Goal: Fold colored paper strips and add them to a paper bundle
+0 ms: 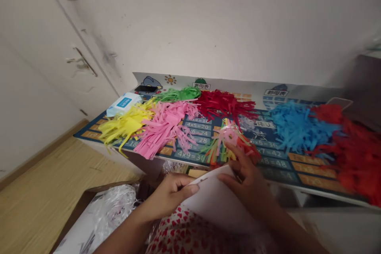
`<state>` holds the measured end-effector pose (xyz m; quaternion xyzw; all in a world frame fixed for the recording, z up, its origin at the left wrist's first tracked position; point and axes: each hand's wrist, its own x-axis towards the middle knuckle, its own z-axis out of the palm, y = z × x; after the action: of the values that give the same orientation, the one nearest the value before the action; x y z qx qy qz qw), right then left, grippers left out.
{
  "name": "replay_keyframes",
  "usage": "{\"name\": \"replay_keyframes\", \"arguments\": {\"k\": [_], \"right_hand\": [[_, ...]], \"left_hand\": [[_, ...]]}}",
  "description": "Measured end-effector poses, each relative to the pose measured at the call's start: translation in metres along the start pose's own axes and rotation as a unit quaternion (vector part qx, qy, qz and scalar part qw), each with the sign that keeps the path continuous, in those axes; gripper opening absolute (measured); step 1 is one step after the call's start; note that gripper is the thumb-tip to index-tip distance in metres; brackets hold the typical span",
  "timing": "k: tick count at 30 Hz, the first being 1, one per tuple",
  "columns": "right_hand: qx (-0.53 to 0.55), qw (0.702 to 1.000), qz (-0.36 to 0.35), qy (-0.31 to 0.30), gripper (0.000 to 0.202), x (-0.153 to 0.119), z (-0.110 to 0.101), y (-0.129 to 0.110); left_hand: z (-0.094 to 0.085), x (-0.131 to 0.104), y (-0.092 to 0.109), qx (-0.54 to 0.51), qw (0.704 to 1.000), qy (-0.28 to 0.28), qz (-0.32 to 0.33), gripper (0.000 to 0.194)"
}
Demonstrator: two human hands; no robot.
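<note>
A folded white sheet of paper (pixel 222 200) is held over my lap between both hands. My left hand (pixel 175 192) pinches its left edge, thumb on top. At the upper right edge, my right hand (pixel 245 176) grips it between thumb and fingers, the index finger stretched out. Just beyond the paper lies a small bundle of mixed pink, green and orange paper strips (pixel 228 137). Behind it sit piles of shredded paper strips: pink (pixel 169 123), yellow (pixel 129 123), green (pixel 181 94) and dark red (pixel 224 104).
Blue strips (pixel 300 125) and red strips (pixel 357 151) cover the table's right side. A wipes pack (pixel 124 104) and a dark phone (pixel 146 88) are at the back left. Below left, an open box (pixel 85 200) holds clear plastic strips (pixel 114 206). A wall stands behind the printed mat (pixel 195 145).
</note>
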<state>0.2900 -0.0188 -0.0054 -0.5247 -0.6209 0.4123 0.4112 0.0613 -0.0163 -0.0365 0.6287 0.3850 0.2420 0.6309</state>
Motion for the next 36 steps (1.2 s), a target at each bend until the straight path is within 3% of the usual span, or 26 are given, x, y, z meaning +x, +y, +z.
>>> {"name": "replay_keyframes", "arguments": {"k": [6, 10, 13, 15, 16, 18, 20, 22, 24, 30, 36], "right_hand": [[-0.003, 1.0, -0.008, 0.024, 0.073, -0.004, -0.003, 0.01], [-0.035, 0.998, -0.03, 0.038, 0.072, -0.002, -0.014, 0.014], [-0.138, 0.965, -0.123, 0.186, 0.069, -0.014, -0.026, 0.014], [-0.156, 0.927, -0.155, 0.303, 0.054, -0.032, -0.024, 0.014], [-0.126, 0.923, -0.151, 0.33, 0.041, -0.041, -0.018, 0.015], [-0.005, 0.946, -0.095, 0.31, 0.022, -0.057, 0.001, 0.019], [0.138, 0.955, 0.012, 0.261, 0.022, -0.065, 0.023, 0.026], [0.246, 0.933, 0.108, 0.239, 0.027, -0.063, 0.04, 0.033], [0.298, 0.912, 0.142, 0.244, 0.029, -0.058, 0.047, 0.037], [0.299, 0.897, 0.166, 0.279, 0.03, -0.05, 0.042, 0.04], [0.211, 0.919, 0.146, 0.299, 0.025, -0.05, 0.047, 0.045]], "left_hand": [[0.002, 0.014, 0.0, 0.006, 0.999, 0.0, -0.039, 0.047], [0.01, 0.019, 0.003, 0.016, 0.999, -0.003, -0.032, 0.049], [0.017, 0.022, 0.0, -0.001, 0.999, 0.039, -0.027, 0.049], [0.023, 0.024, -0.007, -0.007, 0.996, 0.085, -0.021, 0.047], [0.026, 0.025, -0.01, -0.005, 0.994, 0.107, -0.015, 0.045], [0.033, 0.027, -0.017, 0.005, 0.99, 0.14, 0.001, 0.042], [0.04, 0.029, -0.022, 0.022, 0.987, 0.159, 0.011, 0.041], [0.047, 0.03, -0.025, 0.042, 0.985, 0.167, 0.015, 0.042], [0.053, 0.031, -0.025, 0.06, 0.983, 0.172, 0.012, 0.043], [0.058, 0.033, -0.023, 0.084, 0.985, 0.148, 0.023, 0.04], [0.06, 0.031, -0.028, 0.13, 0.978, 0.161, 0.038, 0.041]]}}
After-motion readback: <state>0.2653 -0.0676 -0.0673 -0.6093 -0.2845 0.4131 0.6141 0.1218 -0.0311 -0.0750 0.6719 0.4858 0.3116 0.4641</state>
